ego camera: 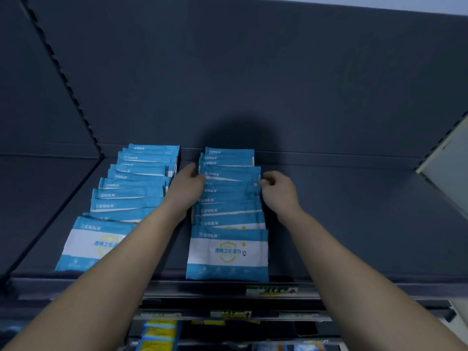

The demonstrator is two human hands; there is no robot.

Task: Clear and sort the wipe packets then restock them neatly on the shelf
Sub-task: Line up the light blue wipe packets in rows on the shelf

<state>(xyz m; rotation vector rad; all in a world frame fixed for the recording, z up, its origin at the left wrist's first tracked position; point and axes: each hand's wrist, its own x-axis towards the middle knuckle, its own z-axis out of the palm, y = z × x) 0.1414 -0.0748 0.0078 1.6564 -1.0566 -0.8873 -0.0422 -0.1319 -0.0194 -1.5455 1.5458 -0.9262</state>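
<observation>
Right row: I see these wipe packets [229,206] overlapped on the shelf [354,224], with the long axis running from 6 to 12 o'clock.
Left hand [188,184]: at the row's 9 o'clock edge, fingers [191,168] fairly straight and touching it.
Right hand [278,190]: at the row's 3 o'clock edge, fingers curled; I cannot tell whether they pinch a packet.
Left row [136,183]: at 9 o'clock, apart from the right row.
Next: I judge an inward squeeze would square the row, and both hands are equally near.
</observation>
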